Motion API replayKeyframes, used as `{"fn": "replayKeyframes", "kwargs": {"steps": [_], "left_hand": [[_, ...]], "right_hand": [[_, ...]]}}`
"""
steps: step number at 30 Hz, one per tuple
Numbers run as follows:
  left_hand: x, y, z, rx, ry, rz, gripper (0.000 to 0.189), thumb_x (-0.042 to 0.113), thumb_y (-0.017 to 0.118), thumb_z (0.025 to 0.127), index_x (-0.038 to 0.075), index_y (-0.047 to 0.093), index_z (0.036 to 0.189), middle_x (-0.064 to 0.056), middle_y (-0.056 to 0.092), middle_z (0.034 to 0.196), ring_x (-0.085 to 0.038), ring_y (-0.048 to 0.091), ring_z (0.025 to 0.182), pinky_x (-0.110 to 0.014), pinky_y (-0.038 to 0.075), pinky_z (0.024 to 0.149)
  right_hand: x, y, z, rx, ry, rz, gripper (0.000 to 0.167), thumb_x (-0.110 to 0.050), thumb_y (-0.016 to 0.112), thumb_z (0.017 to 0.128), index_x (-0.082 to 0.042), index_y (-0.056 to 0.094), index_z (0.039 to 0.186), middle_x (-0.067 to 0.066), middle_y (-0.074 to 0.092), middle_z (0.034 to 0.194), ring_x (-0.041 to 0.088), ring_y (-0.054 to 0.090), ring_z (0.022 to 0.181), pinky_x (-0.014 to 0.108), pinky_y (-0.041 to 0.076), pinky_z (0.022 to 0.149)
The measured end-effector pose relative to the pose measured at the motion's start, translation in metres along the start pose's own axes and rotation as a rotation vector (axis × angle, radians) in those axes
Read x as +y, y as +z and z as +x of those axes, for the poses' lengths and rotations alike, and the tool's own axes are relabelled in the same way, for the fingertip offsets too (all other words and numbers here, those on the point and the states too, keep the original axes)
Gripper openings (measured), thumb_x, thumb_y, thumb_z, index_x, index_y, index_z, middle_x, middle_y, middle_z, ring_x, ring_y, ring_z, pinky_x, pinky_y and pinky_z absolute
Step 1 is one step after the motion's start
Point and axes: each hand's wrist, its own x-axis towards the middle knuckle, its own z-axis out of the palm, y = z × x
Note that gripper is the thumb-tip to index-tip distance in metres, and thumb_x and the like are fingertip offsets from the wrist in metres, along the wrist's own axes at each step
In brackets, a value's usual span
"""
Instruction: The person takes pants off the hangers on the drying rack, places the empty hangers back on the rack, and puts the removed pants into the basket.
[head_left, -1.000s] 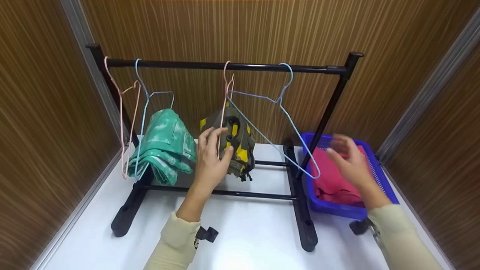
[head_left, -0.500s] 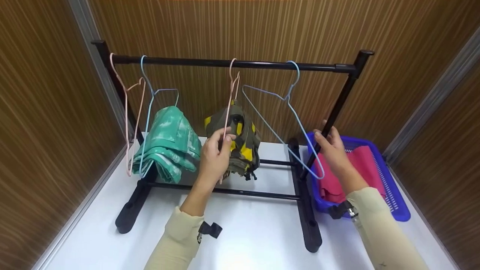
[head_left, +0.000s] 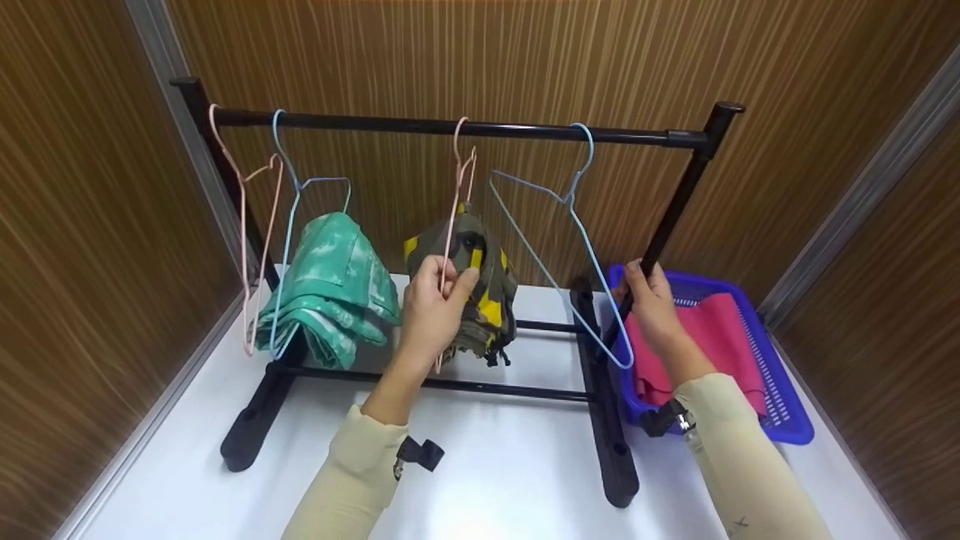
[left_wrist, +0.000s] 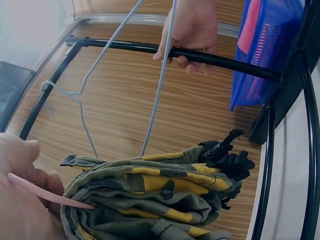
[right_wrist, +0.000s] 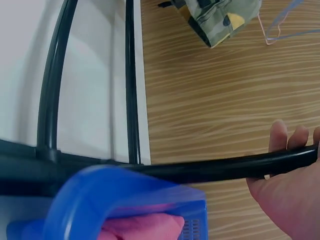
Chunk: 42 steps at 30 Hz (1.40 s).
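Observation:
My left hand (head_left: 433, 311) grips the near side of a pink wire hanger (head_left: 451, 225), its fingers curled round the wire. Over that hanger is folded a camouflage garment (head_left: 491, 309) in olive and yellow, with dark cords dangling below; the left wrist view shows its folded layers (left_wrist: 150, 195) close to the fingers. At the right end of the black rack, my right hand (head_left: 654, 309) holds the upright post (head_left: 675, 214); thumb and fingers wrap the post (right_wrist: 225, 169) in the right wrist view. Between the hands, a bare blue hanger (head_left: 589, 247) hangs from the top rail.
A green tie-dye garment (head_left: 334, 251) hangs on another blue hanger (head_left: 292, 225) at the left, beside a bare pink hanger (head_left: 244, 232). The blue basket (head_left: 799, 424) right of the rack holds red cloth (head_left: 724, 330). Wood-patterned panels enclose the back and sides.
My right hand has moved left from over the basket and taken hold of the upright post. The left hand's fingers have closed round the pink hanger. The right-hand blue hanger has turned slightly.

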Motion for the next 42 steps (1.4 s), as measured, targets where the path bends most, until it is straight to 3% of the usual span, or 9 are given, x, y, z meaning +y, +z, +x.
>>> {"fn": "replayKeyframes", "kwargs": {"steps": [5,8,13,24,32,34,37,42], "left_hand": [[0.004,-0.002,-0.002,0.010,0.028,0.050,0.025,0.022,0.072,0.093,0.012,0.049,0.093,0.003,0.041,0.070,-0.011,0.040,0.063,-0.022,0.031,0.053],[0.007,-0.004,-0.003,0.023,0.046,0.073,0.023,0.015,0.072,0.092,0.010,0.050,0.092,0.003,0.042,0.070,-0.011,0.041,0.063,-0.022,0.032,0.053],[0.013,-0.010,-0.007,0.035,0.055,0.064,0.020,0.011,0.072,0.092,0.008,0.052,0.093,0.001,0.044,0.070,-0.013,0.043,0.065,-0.023,0.034,0.054],[0.031,-0.026,-0.019,0.039,0.108,0.101,0.018,0.007,0.071,0.092,0.008,0.053,0.093,0.000,0.045,0.068,-0.015,0.044,0.063,-0.023,0.035,0.052],[0.044,-0.033,-0.028,0.019,0.138,0.077,0.019,0.007,0.071,0.092,0.007,0.053,0.094,-0.001,0.043,0.068,-0.014,0.042,0.062,-0.021,0.033,0.052],[0.046,-0.034,-0.029,0.022,0.152,0.080,0.019,0.007,0.072,0.091,0.007,0.053,0.093,-0.001,0.043,0.068,-0.014,0.042,0.062,-0.021,0.033,0.051],[0.049,-0.036,-0.031,0.017,0.163,0.082,0.019,0.007,0.072,0.091,0.007,0.053,0.093,0.000,0.042,0.067,-0.014,0.041,0.061,-0.020,0.032,0.050],[0.051,-0.039,-0.036,0.009,0.156,0.069,0.019,0.007,0.072,0.091,0.006,0.053,0.093,-0.001,0.042,0.067,-0.014,0.041,0.060,-0.020,0.032,0.049]], "right_hand": [[0.005,-0.001,0.001,-0.018,-0.075,-0.001,0.021,-0.024,0.041,0.108,-0.003,0.044,0.105,0.007,0.047,0.083,0.020,0.051,0.079,0.030,0.047,0.074],[0.006,-0.001,0.001,-0.021,-0.096,0.019,0.020,-0.022,0.040,0.108,-0.003,0.044,0.103,0.008,0.046,0.080,0.019,0.055,0.076,0.030,0.051,0.074],[0.007,-0.001,0.001,-0.040,-0.095,0.027,0.020,-0.024,0.039,0.108,-0.006,0.043,0.102,0.012,0.046,0.079,0.023,0.062,0.073,0.037,0.057,0.078],[0.012,0.000,-0.005,-0.065,-0.076,-0.043,0.023,-0.028,0.038,0.108,-0.006,0.041,0.105,0.018,0.045,0.085,0.034,0.063,0.083,0.044,0.057,0.085],[0.006,-0.002,-0.001,-0.075,-0.061,-0.050,0.023,-0.031,0.038,0.108,-0.009,0.042,0.107,0.014,0.051,0.086,0.025,0.062,0.086,0.041,0.055,0.088],[0.002,-0.002,0.000,-0.065,-0.030,-0.048,0.025,-0.032,0.038,0.107,-0.008,0.044,0.111,0.012,0.057,0.088,0.024,0.063,0.091,0.039,0.052,0.091],[-0.007,-0.004,-0.002,-0.052,0.052,-0.086,0.036,-0.033,0.039,0.108,-0.006,0.043,0.130,0.007,0.063,0.104,0.022,0.060,0.109,0.040,0.044,0.102],[-0.028,0.003,-0.014,0.051,0.153,-0.078,0.057,-0.028,0.046,0.106,-0.011,0.022,0.155,0.012,0.049,0.133,0.023,0.050,0.126,0.045,0.035,0.114]]}}
